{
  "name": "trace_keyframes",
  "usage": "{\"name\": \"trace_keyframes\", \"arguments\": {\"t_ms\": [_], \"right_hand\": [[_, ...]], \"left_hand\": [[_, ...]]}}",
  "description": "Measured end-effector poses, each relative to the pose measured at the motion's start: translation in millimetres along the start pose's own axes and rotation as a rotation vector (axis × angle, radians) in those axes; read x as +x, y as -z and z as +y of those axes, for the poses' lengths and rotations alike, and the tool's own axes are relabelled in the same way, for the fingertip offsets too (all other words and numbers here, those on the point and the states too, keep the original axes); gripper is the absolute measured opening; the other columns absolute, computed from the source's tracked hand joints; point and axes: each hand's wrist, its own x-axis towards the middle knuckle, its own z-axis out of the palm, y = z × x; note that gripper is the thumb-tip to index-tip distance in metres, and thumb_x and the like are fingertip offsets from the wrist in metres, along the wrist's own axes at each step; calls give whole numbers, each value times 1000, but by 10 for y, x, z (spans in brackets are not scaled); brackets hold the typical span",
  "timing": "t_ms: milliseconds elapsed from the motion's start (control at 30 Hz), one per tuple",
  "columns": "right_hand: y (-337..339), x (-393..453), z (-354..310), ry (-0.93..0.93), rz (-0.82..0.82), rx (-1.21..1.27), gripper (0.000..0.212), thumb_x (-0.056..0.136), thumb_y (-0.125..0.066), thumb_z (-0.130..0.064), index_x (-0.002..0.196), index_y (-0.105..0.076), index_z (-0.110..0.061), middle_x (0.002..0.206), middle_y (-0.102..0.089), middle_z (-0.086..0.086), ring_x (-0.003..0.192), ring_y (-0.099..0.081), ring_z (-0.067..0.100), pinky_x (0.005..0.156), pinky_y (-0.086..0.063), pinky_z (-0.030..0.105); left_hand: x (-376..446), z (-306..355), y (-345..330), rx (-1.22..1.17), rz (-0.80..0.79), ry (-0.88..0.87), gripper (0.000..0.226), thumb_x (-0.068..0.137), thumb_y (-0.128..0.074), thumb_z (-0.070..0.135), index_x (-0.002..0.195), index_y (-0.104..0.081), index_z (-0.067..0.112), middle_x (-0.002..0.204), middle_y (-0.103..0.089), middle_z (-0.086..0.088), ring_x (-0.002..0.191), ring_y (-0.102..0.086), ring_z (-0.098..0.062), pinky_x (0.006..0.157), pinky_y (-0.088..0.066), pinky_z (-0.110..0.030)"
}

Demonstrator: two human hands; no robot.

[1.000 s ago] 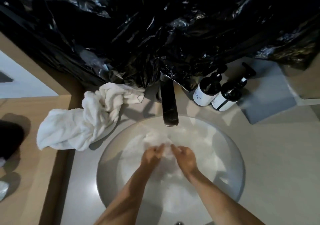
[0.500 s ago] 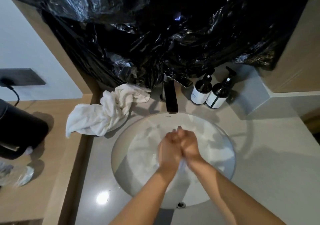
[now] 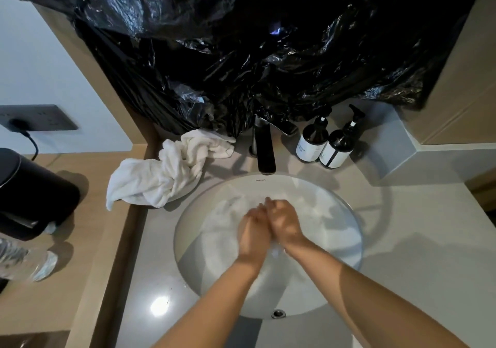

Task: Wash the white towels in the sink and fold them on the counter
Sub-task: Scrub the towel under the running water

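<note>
tiny dark mark on sink rim, bottle labels, both unreadable

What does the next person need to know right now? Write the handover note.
Left hand and right hand: pressed together in the sink, rubbing a wet white towel between them; the grip itself is hidden by the hands.
Second towel: bunched up on the counter left of the tap, unfolded.
No water stream is visible from the tap.
Done: washing is under way on one towel.
Left: finish it and wring it; whether the counter towel is already washed cannot be told; fold both on the counter.
</note>
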Motion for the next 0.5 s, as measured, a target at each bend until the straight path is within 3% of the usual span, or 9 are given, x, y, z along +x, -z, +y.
{"name": "trace_keyframes", "arguments": {"t_ms": [67, 200, 300, 367, 433, 500], "right_hand": [[11, -51, 51, -16, 9, 53, 43, 102, -42, -29, 69, -61, -8, 72, -64, 10, 71, -60, 26, 68, -48, 36], [-121, -228, 196, 1, -99, 21, 47, 101, -42, -37, 68, -63, -11, 71, -67, 5, 73, -65, 22, 71, -50, 33], [113, -45, 245, 156, 61, -8, 49, 102, -42, -35, 55, -47, -18, 55, -52, -2, 58, -53, 20, 61, -41, 32], [266, 30, 371, 310, 158, -154, 50, 101, -39, -41, 54, -35, -24, 51, -41, -5, 55, -44, 17, 57, -35, 32], [328, 24, 506, 415, 166, -370, 45, 95, -32, -54, 61, -32, -26, 57, -39, -7, 58, -43, 16, 56, -34, 32], [320, 104, 666, 499, 102, -423, 39, 93, -37, -54, 70, -42, -22, 69, -45, -8, 65, -48, 17, 62, -39, 33]], "left_hand": [[-22, -108, -13, -3, -17, 19, 38, 104, -38, 26, 78, -63, 12, 84, -69, -8, 84, -67, -27, 83, -54, -45], [87, -206, 125, 139, 1, 40, 40, 104, -36, 31, 83, -63, 11, 89, -70, -8, 87, -66, -23, 87, -51, -42], [122, -136, 217, 227, -83, -158, 38, 103, -40, 35, 71, -50, 17, 70, -56, 3, 69, -55, -15, 68, -43, -31], [263, -193, 350, 442, -108, -385, 40, 101, -44, 41, 67, -42, 19, 63, -46, 5, 61, -46, -15, 60, -37, -31], [426, -331, 480, 675, -138, -558, 42, 97, -41, 51, 73, -50, 18, 68, -48, 6, 62, -49, -16, 59, -43, -32], [523, -486, 498, 829, -177, -639, 48, 96, -33, 54, 82, -58, 16, 80, -55, 4, 70, -58, -17, 62, -50, -31]]}}
